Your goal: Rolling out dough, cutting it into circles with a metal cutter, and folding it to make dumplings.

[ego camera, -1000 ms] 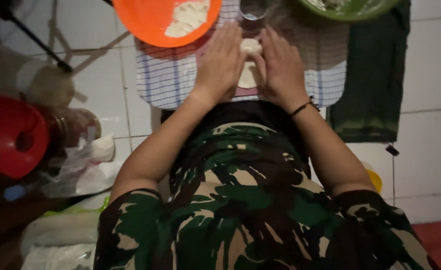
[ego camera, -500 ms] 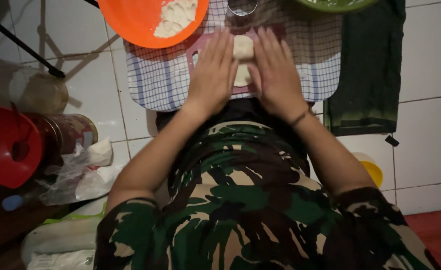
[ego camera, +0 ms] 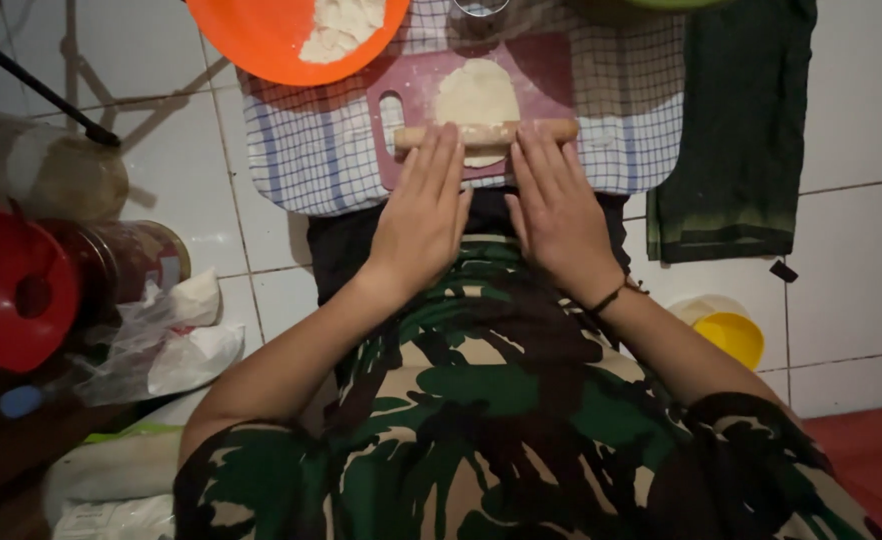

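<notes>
- L hand [ego camera: 423,212] & R hand [ego camera: 559,208]: both lying flat, fingers wide, pressing on wooden rolling pin [ego camera: 486,133].
- Pin sitting across dough [ego camera: 476,95] on pink board [ego camera: 551,70].

Both hands flat, palms down, fingers straight and together: left hand [ego camera: 423,220] and right hand [ego camera: 559,215] side by side, just apart, forearms bare and angled inward, dark band on right wrist.
</notes>
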